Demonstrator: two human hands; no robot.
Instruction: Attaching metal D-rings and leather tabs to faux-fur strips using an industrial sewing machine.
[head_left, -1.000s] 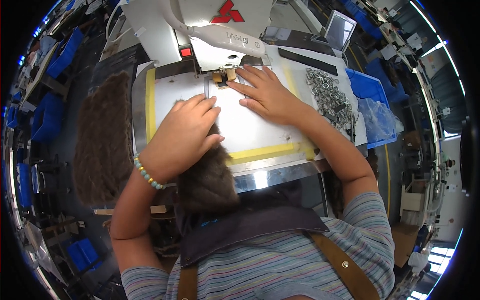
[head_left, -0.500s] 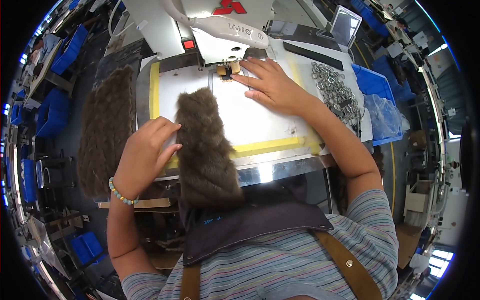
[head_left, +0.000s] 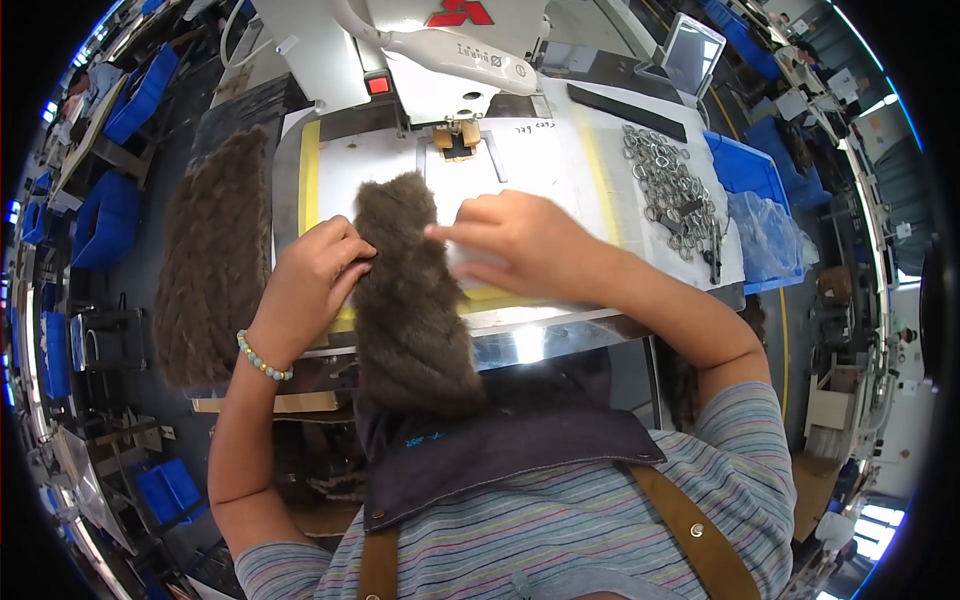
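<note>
Brown fur strip [head_left: 410,300] lies lengthwise on the white worktop [head_left: 340,160], near end drooping past the metal edge toward my apron [head_left: 510,440]. Looks light, limp and soft, hardly fragile; pile probably a bit slippery, so best held by the side edges, backing included. My left hand [head_left: 318,268] pinches its left edge, thumb and fingers together; my right hand [head_left: 525,245], blurred, is spread at the right edge, contact unclear. Machine's clamp [head_left: 457,140] sits just beyond the far end, limiting room there. Metal rings [head_left: 665,180] well right; larger fur piece [head_left: 212,270] left, both clear of the strip.
</note>
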